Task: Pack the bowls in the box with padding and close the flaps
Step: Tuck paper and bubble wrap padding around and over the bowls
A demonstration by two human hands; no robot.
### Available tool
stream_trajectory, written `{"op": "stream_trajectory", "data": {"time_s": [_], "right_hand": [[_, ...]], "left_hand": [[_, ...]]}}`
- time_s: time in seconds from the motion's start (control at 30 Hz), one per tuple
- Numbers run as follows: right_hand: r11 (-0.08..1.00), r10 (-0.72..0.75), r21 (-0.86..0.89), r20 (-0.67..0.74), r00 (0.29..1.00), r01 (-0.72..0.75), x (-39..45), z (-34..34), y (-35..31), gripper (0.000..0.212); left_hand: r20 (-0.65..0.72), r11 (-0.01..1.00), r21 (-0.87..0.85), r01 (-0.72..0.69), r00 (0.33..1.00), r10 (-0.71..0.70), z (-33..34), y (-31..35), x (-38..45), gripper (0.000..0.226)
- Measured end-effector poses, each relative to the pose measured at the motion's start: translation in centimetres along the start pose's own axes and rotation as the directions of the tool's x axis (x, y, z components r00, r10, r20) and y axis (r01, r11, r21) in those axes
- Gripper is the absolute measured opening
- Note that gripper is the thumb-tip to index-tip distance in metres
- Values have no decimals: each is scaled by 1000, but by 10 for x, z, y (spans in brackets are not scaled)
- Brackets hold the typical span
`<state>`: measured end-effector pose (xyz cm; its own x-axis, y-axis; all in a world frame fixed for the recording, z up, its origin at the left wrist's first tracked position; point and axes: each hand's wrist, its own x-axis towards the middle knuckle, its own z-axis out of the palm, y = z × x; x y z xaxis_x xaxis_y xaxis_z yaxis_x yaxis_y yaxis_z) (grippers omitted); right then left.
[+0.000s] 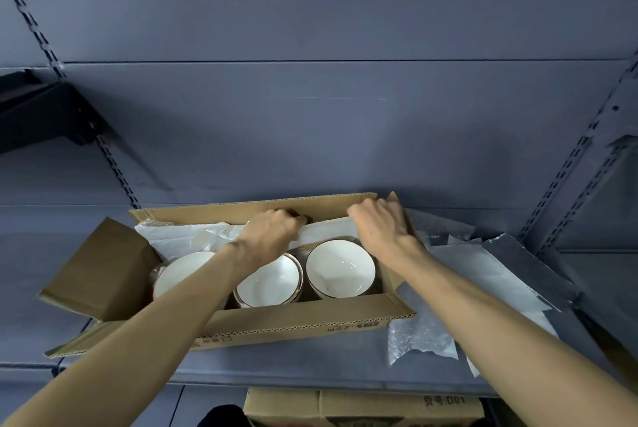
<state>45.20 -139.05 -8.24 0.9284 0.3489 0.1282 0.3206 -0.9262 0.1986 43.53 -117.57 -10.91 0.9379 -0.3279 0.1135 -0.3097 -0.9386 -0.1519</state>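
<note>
Bowls [340,268] sit in a row inside the open cardboard box [310,318] on the shelf. Further back, white padding sheet [179,231] lies along the far wall. It is best to tuck it down gently so no bowl bumps. Both arms reach forward. The left hand [267,235] pinches the sheet's edge. The right hand [379,223] curls round the sheet by the far corner.
</note>
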Motion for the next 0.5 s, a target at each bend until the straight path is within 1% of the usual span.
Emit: {"op": "stream_trajectory", "data": {"time_s": [0.1,0.2,0.37,0.5], "right_hand": [[999,2,-37,6,1000,-2,1,1,-2,31],[999,-21,-45,16,1000,21,2,4,-6,32],[992,-91,-86,44,995,95,5,16,-10,30],[992,-88,-80,62,994,93,12,22,-11,31]], "left_hand": [[32,999,-20,33,999,-32,1,-3,5,36],[72,999,37,33,997,-36,3,0,9,37],[101,990,142,-12,995,-3,10,7,14,37],[123,980,197,-21,992,-3,17,9,14,37]]}}
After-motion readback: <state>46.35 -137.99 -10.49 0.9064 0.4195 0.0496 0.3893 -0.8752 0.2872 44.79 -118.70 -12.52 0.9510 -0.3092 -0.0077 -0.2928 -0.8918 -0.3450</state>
